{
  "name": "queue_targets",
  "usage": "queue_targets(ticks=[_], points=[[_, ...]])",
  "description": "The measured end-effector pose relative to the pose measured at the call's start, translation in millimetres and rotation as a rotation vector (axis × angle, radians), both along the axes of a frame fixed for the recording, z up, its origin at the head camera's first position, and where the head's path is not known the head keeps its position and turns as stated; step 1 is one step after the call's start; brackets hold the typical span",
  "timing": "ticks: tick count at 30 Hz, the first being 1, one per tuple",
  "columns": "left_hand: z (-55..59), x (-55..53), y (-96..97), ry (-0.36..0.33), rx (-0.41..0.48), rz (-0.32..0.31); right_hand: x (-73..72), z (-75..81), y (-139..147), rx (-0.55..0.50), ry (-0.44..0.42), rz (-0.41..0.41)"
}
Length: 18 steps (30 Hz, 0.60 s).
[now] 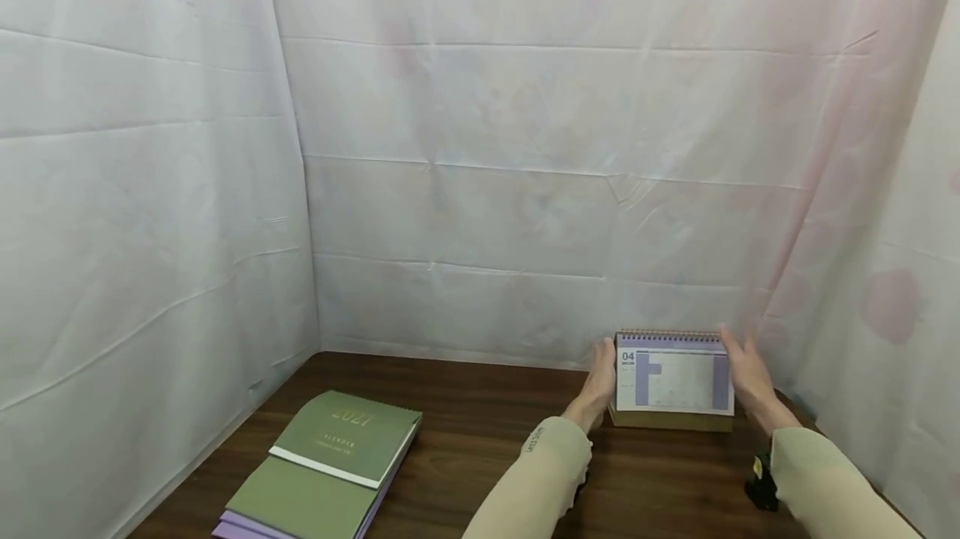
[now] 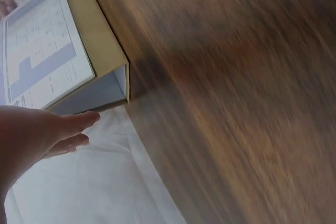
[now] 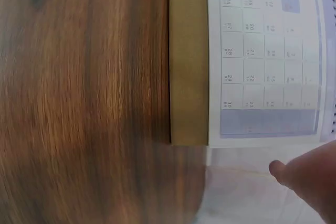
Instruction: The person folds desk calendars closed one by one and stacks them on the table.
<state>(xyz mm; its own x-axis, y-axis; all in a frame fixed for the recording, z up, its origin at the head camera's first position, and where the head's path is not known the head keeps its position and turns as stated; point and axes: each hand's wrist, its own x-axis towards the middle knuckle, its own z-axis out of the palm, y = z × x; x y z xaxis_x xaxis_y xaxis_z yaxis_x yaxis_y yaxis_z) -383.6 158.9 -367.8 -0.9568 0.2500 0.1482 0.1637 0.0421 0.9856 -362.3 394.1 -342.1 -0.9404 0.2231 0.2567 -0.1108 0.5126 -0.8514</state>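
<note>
A desk calendar [image 1: 678, 379] stands tilted back on its tan cardboard base [image 1: 671, 421] at the right rear of the table. Its top page reads 04, with a purple-edged grid and a spiral binding along the top. My left hand [image 1: 597, 385] is at its left end, fingers extended; the left wrist view shows those fingers [image 2: 79, 121] beside the base's hollow, triangular end. On the opposite side, my right hand [image 1: 753, 381] has its fingers spread near the right edge. In the right wrist view, the thumb [image 3: 281, 171] lies just off that edge.
At the left front lies a green calendar [image 1: 360, 439] marked 2027, overlapping another green cover [image 1: 300, 493] with purple layers [image 1: 251, 526] beneath. White cloth walls [image 1: 465, 214] enclose the dark wooden table [image 1: 480, 439] at the back and sides.
</note>
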Motion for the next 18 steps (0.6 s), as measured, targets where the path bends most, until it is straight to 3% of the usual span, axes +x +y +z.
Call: queue_targets(ticks=[4, 8, 11, 18], points=[[-1.9, -0.3, 4.1, -0.053, 0.08, -0.038, -0.5, -2.1, 3.1, -0.145, -0.096, 0.026], [-0.7, -1.0, 7.8, -0.055, 0.09, -0.081, 1.7, -5.2, 5.3, -0.29, -0.143, 0.103], [3.8, -0.3, 10.0, -0.058, 0.092, -0.106, 1.1, -6.2, 8.9, -0.303, -0.121, 0.15], [9.0, 3.0, 12.8, -0.101, 0.121, -0.116, -0.5, -8.3, 15.3, -0.337, -0.103, 0.174]])
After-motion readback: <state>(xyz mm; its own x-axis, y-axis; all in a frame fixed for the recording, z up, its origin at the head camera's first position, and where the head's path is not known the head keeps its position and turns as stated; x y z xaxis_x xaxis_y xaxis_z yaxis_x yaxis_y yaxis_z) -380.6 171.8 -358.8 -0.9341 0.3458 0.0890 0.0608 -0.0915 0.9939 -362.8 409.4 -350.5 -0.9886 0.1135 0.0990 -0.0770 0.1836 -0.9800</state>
